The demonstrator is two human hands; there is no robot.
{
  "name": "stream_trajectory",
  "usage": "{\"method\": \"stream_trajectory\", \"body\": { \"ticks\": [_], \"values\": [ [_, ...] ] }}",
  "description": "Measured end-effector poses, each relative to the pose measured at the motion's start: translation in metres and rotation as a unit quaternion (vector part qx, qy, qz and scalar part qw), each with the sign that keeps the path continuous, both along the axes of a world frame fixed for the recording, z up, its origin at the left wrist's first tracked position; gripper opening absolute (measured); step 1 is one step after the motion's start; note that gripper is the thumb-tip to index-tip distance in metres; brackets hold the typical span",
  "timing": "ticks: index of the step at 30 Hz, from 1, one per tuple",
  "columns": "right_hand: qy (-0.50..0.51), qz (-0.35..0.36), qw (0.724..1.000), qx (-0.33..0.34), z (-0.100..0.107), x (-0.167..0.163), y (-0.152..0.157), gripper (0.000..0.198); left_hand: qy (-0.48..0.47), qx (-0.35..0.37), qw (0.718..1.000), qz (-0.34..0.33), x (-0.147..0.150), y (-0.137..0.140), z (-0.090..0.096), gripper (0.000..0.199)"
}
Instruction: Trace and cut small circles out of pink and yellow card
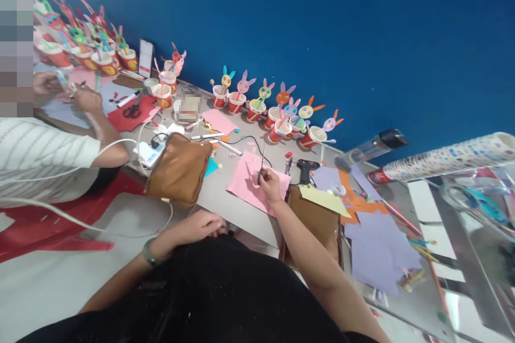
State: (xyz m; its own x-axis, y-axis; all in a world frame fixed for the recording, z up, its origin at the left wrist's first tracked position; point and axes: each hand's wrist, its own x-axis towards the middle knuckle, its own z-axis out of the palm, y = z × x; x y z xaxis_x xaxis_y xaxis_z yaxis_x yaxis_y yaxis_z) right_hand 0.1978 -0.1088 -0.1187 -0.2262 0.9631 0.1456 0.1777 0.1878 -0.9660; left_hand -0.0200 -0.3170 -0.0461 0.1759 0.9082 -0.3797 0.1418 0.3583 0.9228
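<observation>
My right hand (270,186) is closed round the handles of a pair of scissors (263,158), whose blades point up and away from me. It is over a sheet of pink paper (242,178) lying on the table. My left hand (204,224), with a band on the wrist, rests low by the table's near edge, close to my lap. Its fingers are curled in, and whatever they may hold is hidden. To the right of the pink sheet are a black glue gun (307,170) and a strip of yellow paper (325,201).
Several paper cups with paper rabbits (256,110) line the blue wall. A brown pouch (179,169) and a power strip (151,154) stand left. Purple paper (376,246) and a tall cup stack (446,158) are right. At left, a co-worker's hands (86,97) handle something small.
</observation>
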Motion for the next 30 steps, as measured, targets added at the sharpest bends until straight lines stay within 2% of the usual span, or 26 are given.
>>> {"method": "stream_trajectory", "body": {
  "ticks": [2, 4, 8, 10, 11, 13, 16, 18, 19, 22, 24, 25, 26, 28, 29, 30],
  "values": [
    [-0.001, -0.002, 1.000, 0.002, 0.001, 0.000, 0.000, 0.053, -0.108, 0.016, 0.991, 0.072, 0.023, 0.021, 0.010, 0.047],
    [-0.001, -0.004, 1.000, 0.002, 0.001, 0.000, 0.000, 0.054, -0.195, 0.045, 0.965, 0.167, 0.041, 0.047, 0.022, 0.055],
    [0.001, -0.008, 1.000, -0.002, 0.001, 0.000, 0.000, 0.056, -0.299, 0.099, 0.902, 0.295, 0.045, 0.116, 0.057, 0.043],
    [0.004, -0.008, 1.000, -0.006, 0.001, 0.001, -0.001, 0.056, -0.331, 0.121, 0.873, 0.337, 0.034, 0.155, 0.074, 0.033],
    [0.005, -0.009, 1.000, -0.008, 0.002, 0.001, -0.001, 0.057, -0.359, 0.135, 0.845, 0.373, 0.027, 0.174, 0.080, 0.029],
    [0.005, -0.011, 1.000, -0.010, 0.002, 0.001, -0.002, 0.057, -0.352, 0.166, 0.820, 0.420, 0.011, 0.208, 0.089, 0.025],
    [0.004, -0.018, 1.000, -0.010, 0.003, 0.001, -0.001, 0.060, -0.301, 0.169, 0.815, 0.466, -0.016, 0.251, 0.095, 0.019],
    [0.005, -0.023, 1.000, -0.011, 0.003, 0.002, -0.001, 0.061, -0.354, 0.132, 0.797, 0.472, -0.036, 0.275, 0.103, 0.024],
    [0.006, -0.023, 1.000, -0.012, 0.004, 0.002, -0.001, 0.061, -0.401, 0.112, 0.774, 0.477, -0.047, 0.286, 0.110, 0.027],
    [0.007, -0.017, 1.000, -0.016, 0.005, 0.002, -0.002, 0.060, -0.417, 0.134, 0.760, 0.480, -0.068, 0.314, 0.136, 0.038],
    [0.009, -0.014, 1.000, -0.016, 0.007, 0.002, -0.003, 0.059, -0.401, 0.181, 0.767, 0.466, -0.066, 0.324, 0.150, 0.039],
    [0.009, -0.014, 1.000, -0.016, 0.007, 0.002, -0.003, 0.059, -0.321, 0.245, 0.808, 0.428, -0.059, 0.325, 0.152, 0.041],
    [0.010, -0.015, 1.000, -0.016, 0.007, 0.002, -0.003, 0.059, -0.207, 0.302, 0.858, 0.360, -0.050, 0.324, 0.150, 0.042],
    [0.012, -0.022, 1.000, -0.014, 0.006, 0.002, -0.003, 0.060, -0.108, 0.314, 0.907, 0.259, -0.027, 0.315, 0.132, 0.037],
    [0.014, -0.027, 0.999, -0.013, 0.005, 0.003, -0.002, 0.060, -0.042, 0.307, 0.933, 0.184, -0.017, 0.308, 0.118, 0.032],
    [0.015, -0.032, 0.999, -0.012, 0.003, 0.003, -0.002, 0.060, 0.002, 0.298, 0.945, 0.133, -0.009, 0.301, 0.101, 0.025]
  ]
}}
